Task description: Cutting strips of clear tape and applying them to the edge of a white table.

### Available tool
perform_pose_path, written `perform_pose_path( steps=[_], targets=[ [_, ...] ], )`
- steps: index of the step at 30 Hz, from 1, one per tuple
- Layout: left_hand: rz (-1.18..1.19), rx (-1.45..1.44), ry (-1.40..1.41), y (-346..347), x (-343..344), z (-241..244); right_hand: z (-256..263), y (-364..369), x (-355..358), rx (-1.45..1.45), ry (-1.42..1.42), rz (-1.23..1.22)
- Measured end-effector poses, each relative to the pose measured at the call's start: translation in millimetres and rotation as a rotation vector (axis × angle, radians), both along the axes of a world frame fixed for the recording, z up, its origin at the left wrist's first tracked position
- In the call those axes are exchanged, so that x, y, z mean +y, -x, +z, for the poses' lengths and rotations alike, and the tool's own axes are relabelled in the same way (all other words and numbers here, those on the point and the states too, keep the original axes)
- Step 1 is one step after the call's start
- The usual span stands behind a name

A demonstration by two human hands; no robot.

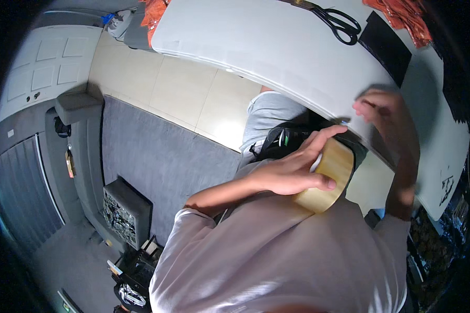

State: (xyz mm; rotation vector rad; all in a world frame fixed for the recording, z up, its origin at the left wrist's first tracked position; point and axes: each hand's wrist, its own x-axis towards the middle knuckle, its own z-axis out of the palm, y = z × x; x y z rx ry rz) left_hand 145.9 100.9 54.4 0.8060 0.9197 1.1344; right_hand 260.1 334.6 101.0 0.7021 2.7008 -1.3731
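A wide roll of yellowish packing tape (333,172) is held close to my chest by my left hand (297,168), its thumb on the outer face and fingers at the near side of the core. To the right, my right hand (380,105) is blurred and raised over the edge of the white table (258,43), fingers curled; whether it pinches anything cannot be told. Black-handled scissors (338,25) lie on the table beyond it, beside a flat black sheet (387,49).
Orange plastic packaging (403,17) lies at the table's far right, with more (153,19) at its left end. Dark plastic material (454,86) hangs at the right rim. The table edge runs just before my lap. A grey sofa (82,168) stands far left.
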Motion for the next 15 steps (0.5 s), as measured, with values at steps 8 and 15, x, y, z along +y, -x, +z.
perform_pose_path(
  steps=[8,15],
  targets=[
    [-0.028,0.09,-0.035,4,7,8,1,-41,-28,0.035,0.207,-0.201],
    [-0.084,0.081,-0.026,7,6,12,1,-46,-36,0.128,0.108,-0.156]
  ],
)
